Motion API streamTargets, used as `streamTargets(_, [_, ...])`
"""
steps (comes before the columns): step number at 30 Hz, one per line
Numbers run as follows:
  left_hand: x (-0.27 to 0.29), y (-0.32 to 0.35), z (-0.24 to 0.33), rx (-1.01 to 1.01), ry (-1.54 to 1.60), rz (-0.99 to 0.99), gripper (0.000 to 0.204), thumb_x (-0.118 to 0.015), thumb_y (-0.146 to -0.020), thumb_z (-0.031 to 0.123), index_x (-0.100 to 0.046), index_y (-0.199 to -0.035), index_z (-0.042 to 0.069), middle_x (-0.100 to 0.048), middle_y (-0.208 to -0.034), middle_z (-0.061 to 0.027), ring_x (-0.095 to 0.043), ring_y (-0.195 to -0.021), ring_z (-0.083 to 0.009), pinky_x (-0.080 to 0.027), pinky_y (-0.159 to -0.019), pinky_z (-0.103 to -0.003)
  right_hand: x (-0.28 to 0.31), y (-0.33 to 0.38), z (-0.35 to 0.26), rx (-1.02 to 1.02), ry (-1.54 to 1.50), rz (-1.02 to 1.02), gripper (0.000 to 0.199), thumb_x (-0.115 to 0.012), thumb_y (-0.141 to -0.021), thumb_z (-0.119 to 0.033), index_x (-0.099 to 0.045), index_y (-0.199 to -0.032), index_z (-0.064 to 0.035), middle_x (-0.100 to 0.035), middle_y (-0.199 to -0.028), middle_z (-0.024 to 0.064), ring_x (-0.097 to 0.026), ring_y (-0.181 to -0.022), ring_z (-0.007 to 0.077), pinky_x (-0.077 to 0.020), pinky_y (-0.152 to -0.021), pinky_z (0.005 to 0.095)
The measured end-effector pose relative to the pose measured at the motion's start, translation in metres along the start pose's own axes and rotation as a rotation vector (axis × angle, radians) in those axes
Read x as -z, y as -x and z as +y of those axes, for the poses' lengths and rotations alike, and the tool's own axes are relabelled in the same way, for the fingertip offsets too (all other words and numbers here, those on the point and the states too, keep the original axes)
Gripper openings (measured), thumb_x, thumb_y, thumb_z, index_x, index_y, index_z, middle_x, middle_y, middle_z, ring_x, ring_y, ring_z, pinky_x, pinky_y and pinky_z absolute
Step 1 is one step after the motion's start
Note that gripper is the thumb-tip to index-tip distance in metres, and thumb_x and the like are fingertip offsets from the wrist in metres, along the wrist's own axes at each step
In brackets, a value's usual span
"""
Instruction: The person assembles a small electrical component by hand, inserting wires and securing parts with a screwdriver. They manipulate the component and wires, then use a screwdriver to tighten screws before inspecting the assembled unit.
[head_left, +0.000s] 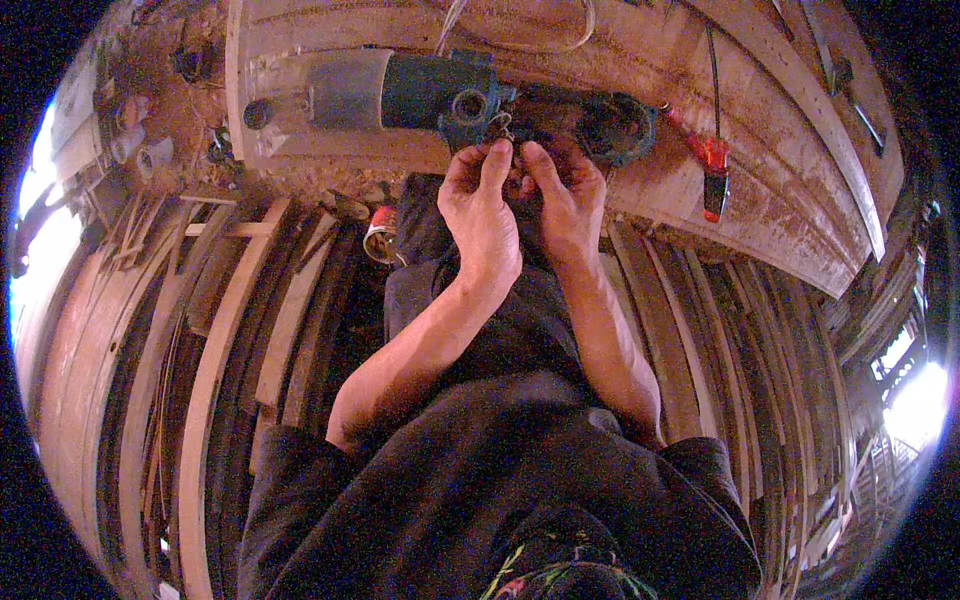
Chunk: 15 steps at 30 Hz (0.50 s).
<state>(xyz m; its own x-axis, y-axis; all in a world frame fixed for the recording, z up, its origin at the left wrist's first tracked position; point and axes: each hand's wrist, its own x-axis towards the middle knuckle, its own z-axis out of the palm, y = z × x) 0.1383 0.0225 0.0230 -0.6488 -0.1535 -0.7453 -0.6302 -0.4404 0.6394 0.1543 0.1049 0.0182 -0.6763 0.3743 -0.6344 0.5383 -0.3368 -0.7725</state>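
Observation:
My left hand (pixel 485 208) and my right hand (pixel 572 205) are close together, fingers bent and thumbs pressed in a pinch. What they pinch is too small and dark to make out. Thin curled wires (pixel 503 124) stick up at my left fingertips. Just beyond lies an opened power tool: a dark teal motor housing (pixel 425 92) with a round socket on its side. A dark teal, ring-ended part (pixel 625 128) lies to the right, beyond my right hand.
A screwdriver with a red and black handle (pixel 715 180) lies on the wooden board (pixel 760 215) at right. A second red-handled tool (pixel 685 128) is beside it. Left of my knee stands an open can (pixel 381 240). Long timber strips (pixel 225 350) lie on both sides; a pale cable (pixel 570 45) loops at the far edge.

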Motion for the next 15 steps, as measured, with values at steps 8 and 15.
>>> streamTargets(8, [-0.014, 0.006, 0.002, -0.029, -0.050, 0.080, 0.015, -0.069, -0.095, 0.026, -0.062, -0.098, 0.013, -0.060, -0.083, 0.0021, -0.055, -0.064, -0.0101, -0.042, -0.050, -0.024, 0.000, 0.002, 0.004, 0.035, 0.015, 0.031, 0.017, -0.071, -0.093, -0.015, -0.071, -0.102, -0.0019, -0.070, -0.084, 0.0022, -0.059, -0.068, 0.0087, -0.0491, -0.061, 0.0265])
streamTargets(15, [-0.009, 0.006, 0.001, -0.023, -0.040, 0.065, 0.016, -0.068, -0.095, 0.026, -0.062, -0.097, 0.012, -0.061, -0.084, 0.0018, -0.057, -0.068, -0.0096, -0.043, -0.051, -0.025, 0.000, 0.003, 0.007, 0.086, 0.096, 0.059, 0.025, -0.073, -0.091, -0.016, -0.069, -0.108, 0.0014, -0.072, -0.084, 0.0043, -0.061, -0.067, 0.0098, -0.0505, -0.061, 0.0267])
